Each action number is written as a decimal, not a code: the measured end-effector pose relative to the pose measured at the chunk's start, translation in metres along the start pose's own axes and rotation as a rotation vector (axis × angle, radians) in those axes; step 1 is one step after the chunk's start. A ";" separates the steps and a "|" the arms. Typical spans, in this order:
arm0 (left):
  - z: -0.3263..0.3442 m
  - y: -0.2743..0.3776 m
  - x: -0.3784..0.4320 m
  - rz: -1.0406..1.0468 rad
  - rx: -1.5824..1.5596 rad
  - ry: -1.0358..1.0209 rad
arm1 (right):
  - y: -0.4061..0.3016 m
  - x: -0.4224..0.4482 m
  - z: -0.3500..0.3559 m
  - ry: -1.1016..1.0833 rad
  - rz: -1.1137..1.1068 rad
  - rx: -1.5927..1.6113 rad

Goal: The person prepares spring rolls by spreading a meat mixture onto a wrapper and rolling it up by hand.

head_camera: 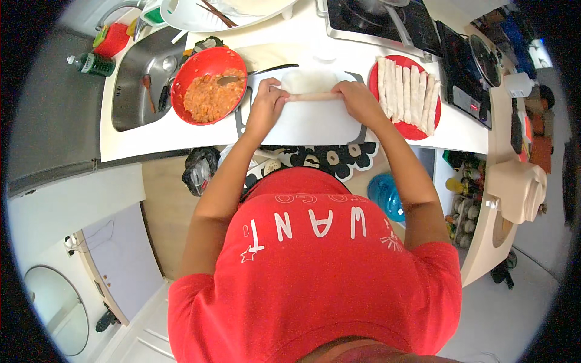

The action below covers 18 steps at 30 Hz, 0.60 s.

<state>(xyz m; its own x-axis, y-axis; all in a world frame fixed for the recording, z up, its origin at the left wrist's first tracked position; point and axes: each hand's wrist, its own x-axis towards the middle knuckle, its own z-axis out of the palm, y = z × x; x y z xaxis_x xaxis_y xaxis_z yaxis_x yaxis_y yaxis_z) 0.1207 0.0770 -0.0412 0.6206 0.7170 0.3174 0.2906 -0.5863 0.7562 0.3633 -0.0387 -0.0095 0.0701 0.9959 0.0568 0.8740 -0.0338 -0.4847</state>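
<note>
A thin, pale wrapper roll (313, 96) lies across the white cutting board (313, 125), with the flat part of its wrapper (308, 80) spread beyond it. My left hand (268, 105) grips the roll's left end between thumb and fingers. At the other end, the fingers of my right hand (358, 100) pinch it. Left of the board, a red bowl (207, 63) holds an orange, chunky filling (209, 97) with a metal spoon (228, 80) resting in it. On the right, several finished rolls (406, 93) lie side by side on a red plate (374, 81).
A steel sink (131, 106) with utensils is at the left, near a green bottle (93, 64). Behind the board stand a white rack (181, 18) with chopsticks and a stove (345, 18) carrying a pan. A digital scale or cooktop (467, 102) sits far right.
</note>
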 end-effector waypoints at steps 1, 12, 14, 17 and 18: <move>0.001 0.001 0.001 0.016 0.033 0.021 | 0.005 0.000 0.004 0.016 -0.012 0.002; 0.003 -0.008 0.010 0.001 0.044 0.032 | 0.015 0.006 0.014 0.194 -0.119 -0.099; 0.005 -0.001 0.010 -0.068 0.017 0.090 | 0.015 0.007 0.015 0.165 -0.064 -0.065; 0.006 0.001 0.010 -0.104 0.034 0.096 | 0.013 0.005 0.024 0.297 -0.025 0.173; 0.006 -0.001 0.009 -0.108 0.049 0.088 | 0.009 0.005 0.025 0.286 0.034 0.190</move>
<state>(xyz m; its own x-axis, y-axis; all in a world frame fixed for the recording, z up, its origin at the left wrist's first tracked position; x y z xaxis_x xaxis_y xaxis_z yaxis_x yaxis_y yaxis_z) 0.1300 0.0817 -0.0429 0.5183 0.8059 0.2861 0.3892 -0.5202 0.7602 0.3599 -0.0316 -0.0352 0.2534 0.9298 0.2670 0.7658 -0.0242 -0.6426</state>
